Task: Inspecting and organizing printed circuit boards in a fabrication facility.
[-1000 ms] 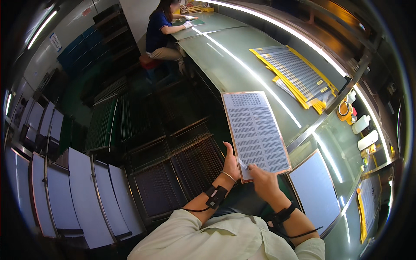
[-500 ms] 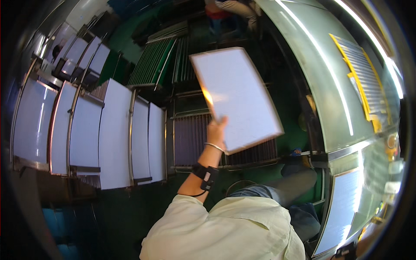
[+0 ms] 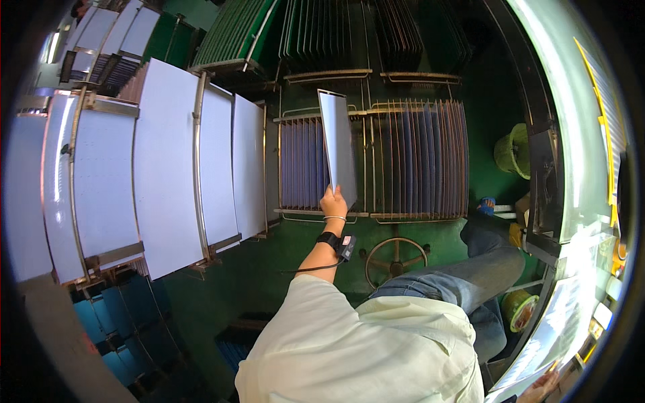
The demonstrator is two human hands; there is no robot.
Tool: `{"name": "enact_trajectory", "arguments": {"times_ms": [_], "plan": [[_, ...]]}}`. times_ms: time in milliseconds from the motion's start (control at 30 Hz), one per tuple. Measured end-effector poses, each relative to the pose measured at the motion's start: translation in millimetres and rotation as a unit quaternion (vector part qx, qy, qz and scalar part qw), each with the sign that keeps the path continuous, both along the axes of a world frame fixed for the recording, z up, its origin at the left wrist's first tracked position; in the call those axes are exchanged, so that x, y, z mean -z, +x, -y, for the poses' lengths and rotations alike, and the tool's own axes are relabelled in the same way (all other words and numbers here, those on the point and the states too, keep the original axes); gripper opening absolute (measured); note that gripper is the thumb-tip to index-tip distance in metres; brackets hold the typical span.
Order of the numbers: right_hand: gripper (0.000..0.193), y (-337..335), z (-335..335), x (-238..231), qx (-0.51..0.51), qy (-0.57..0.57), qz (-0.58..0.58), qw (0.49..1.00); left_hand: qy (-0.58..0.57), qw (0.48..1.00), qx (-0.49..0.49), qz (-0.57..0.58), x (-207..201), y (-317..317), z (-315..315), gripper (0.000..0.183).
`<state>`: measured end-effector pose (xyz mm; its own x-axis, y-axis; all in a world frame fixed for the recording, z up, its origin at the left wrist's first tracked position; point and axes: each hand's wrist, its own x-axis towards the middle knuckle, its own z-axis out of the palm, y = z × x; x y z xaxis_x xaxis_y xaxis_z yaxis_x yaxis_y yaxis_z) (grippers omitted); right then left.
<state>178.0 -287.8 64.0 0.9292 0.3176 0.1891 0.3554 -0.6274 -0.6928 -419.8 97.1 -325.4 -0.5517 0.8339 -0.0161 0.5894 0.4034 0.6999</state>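
Observation:
My left hand (image 3: 334,201) is closed on the near edge of a thin white-faced panel (image 3: 338,144). The panel is turned almost edge-on above the right end of a wire rack (image 3: 312,216). Several similar dark-looking panels (image 3: 302,164) stand upright in that rack, left of the held one. Whether the held panel touches the rack, I cannot tell. At the lower right edge, my right hand (image 3: 539,387) is partly visible and blurred beside a shiny white sheet (image 3: 537,342) on the bench; its fingers cannot be made out.
A second rack (image 3: 420,218) full of upright panels stands to the right. Large white panels (image 3: 168,168) on metal frames fill the left. Green-panel racks (image 3: 235,33) are at the back. A handwheel (image 3: 396,263), a green basket (image 3: 514,151) and a glossy bench (image 3: 561,161) lie to the right.
The panel in my left hand has turned from face-on to nearly edge-on and come over the left rack. My view has shifted toward the racks.

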Motion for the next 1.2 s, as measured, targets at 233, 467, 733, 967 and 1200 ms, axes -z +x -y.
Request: {"name": "enact_trajectory", "arguments": {"times_ms": [233, 467, 733, 967, 1200], "plan": [[0.019, 15.5, 62.7, 37.2, -0.023, -0.117, -0.093, 0.989, -0.031, 0.999, 0.028, 0.033, 38.5, 0.9, 18.2, 0.029], [0.028, 38.3, 104.2, 49.1, -0.128, -0.392, 0.033, 0.911, -0.006, 1.0, 0.027, 0.015, 54.7, 5.0, 21.0, 0.031], [0.042, 42.2, 113.2, 54.8, -0.126, -0.442, 0.011, 0.888, -0.024, 0.999, 0.02, -0.007, 57.1, 20.6, 8.0, 0.026], [0.042, 34.3, 111.4, 56.8, -0.151, -0.487, 0.049, 0.859, -0.106, 0.993, 0.052, 0.002, 79.5, 16.9, -6.5, 0.031], [0.027, -44.8, 5.1, 5.9, -0.078, -0.426, 0.151, 0.889, -0.157, 0.953, 0.134, -0.22, -0.6, 55.7, -50.0, 0.044]]}}
